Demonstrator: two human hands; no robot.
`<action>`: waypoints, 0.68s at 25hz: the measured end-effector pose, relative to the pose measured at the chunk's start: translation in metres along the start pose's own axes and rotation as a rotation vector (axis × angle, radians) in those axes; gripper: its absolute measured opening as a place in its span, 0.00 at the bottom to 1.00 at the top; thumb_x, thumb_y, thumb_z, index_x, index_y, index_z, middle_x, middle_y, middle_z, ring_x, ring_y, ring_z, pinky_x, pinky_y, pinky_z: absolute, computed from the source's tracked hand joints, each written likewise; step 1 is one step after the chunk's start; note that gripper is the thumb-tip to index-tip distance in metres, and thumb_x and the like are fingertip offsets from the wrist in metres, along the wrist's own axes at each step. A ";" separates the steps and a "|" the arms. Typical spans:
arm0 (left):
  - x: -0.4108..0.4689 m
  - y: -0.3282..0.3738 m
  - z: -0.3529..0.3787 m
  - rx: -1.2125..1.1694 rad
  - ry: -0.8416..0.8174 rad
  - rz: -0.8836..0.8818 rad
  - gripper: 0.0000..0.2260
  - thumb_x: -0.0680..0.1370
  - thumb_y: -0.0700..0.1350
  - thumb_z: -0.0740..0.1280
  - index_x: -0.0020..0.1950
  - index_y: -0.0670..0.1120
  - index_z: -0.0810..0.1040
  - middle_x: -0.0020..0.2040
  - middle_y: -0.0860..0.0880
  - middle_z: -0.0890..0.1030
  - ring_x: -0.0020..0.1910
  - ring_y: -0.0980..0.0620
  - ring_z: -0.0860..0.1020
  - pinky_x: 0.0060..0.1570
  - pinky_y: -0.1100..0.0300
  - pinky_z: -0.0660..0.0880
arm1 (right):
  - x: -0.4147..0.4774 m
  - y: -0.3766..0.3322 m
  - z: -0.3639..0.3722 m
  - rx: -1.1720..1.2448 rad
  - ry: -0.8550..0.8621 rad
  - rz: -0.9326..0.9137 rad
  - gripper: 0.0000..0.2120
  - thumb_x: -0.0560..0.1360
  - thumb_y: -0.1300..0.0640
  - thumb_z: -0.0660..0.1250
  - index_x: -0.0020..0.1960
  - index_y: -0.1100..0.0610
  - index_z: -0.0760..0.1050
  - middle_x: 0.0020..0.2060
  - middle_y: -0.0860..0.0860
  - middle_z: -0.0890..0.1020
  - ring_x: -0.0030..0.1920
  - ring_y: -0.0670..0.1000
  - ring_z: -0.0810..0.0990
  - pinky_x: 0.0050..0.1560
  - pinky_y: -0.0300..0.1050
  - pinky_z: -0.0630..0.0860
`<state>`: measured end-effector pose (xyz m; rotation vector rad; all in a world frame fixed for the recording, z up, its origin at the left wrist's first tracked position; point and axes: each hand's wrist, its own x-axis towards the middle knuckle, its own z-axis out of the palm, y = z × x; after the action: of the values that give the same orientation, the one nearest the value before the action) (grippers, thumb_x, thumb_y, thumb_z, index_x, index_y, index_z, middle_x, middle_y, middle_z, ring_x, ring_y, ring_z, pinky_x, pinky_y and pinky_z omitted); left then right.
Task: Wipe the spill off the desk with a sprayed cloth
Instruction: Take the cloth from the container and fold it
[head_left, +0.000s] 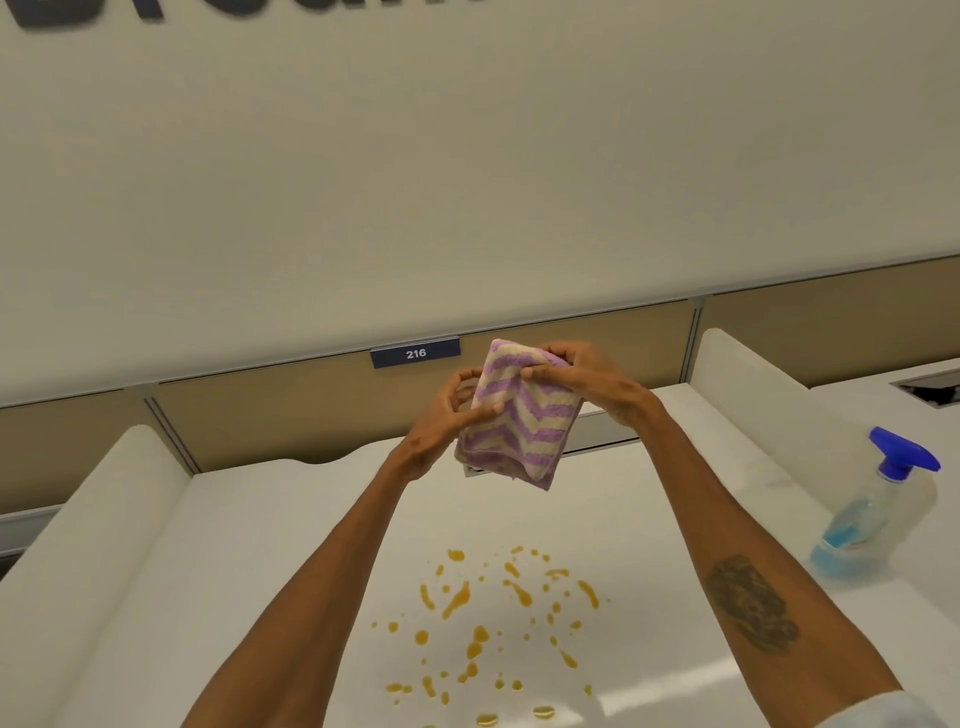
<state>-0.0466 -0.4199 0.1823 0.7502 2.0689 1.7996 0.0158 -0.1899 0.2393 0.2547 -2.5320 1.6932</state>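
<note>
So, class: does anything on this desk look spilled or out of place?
Yes. Orange-yellow drops and streaks of a spill are scattered over the white desk nearest the camera. Both hands hold the striped cloth above it; nothing is wiped yet.

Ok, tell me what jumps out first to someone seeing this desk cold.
First, the purple-and-cream striped cloth, held folded in mid-air above the desk by the left hand and right hand. Next, the orange spill, spattered over the near middle of the desk between the forearms. A blue-topped spray bottle stands at the right.
</note>
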 end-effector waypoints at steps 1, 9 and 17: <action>-0.006 -0.002 -0.008 -0.006 0.022 0.021 0.33 0.66 0.59 0.78 0.67 0.54 0.70 0.64 0.47 0.79 0.62 0.46 0.80 0.59 0.48 0.80 | -0.001 -0.002 0.008 0.036 0.025 -0.001 0.10 0.75 0.49 0.71 0.53 0.53 0.80 0.42 0.50 0.83 0.41 0.48 0.83 0.39 0.38 0.79; -0.044 -0.022 -0.034 0.037 0.049 0.065 0.34 0.64 0.59 0.77 0.63 0.47 0.69 0.62 0.47 0.77 0.58 0.47 0.81 0.51 0.57 0.82 | -0.010 -0.010 0.049 0.147 0.104 0.012 0.15 0.75 0.51 0.72 0.57 0.58 0.79 0.44 0.51 0.82 0.43 0.49 0.82 0.40 0.39 0.78; -0.043 -0.022 -0.038 0.146 -0.028 0.077 0.12 0.73 0.50 0.76 0.55 0.48 0.82 0.52 0.50 0.85 0.52 0.49 0.84 0.52 0.55 0.80 | -0.021 -0.016 0.022 0.104 -0.149 0.103 0.27 0.74 0.60 0.72 0.70 0.48 0.67 0.57 0.55 0.80 0.55 0.57 0.82 0.49 0.49 0.82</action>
<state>-0.0363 -0.4773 0.1625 0.9002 2.1999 1.6796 0.0395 -0.2145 0.2424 0.2720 -2.6058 1.9157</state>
